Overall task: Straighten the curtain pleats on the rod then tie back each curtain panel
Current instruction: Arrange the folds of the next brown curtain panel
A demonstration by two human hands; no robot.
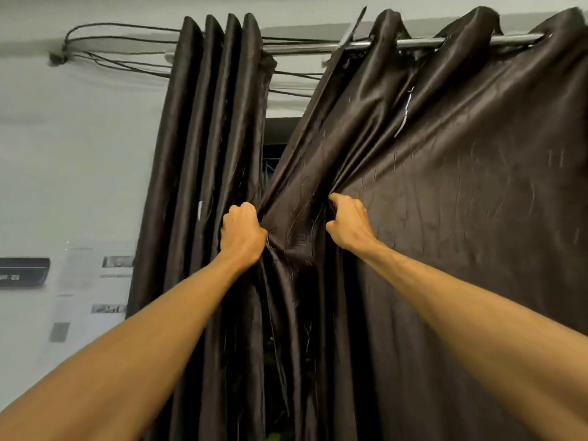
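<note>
Both hands, left hand point(243, 230) and right hand point(348, 222), clutch the right curtain panel point(445, 186); hard tugging could tear its frayed rod point(413, 43) holes.

My 2 bare arms stretch up and forward. My left hand point(243, 232) and right hand point(348, 226) sit level, near each other, fingers curled, each gripping a fold of the curtain panel point(445, 202).
</note>
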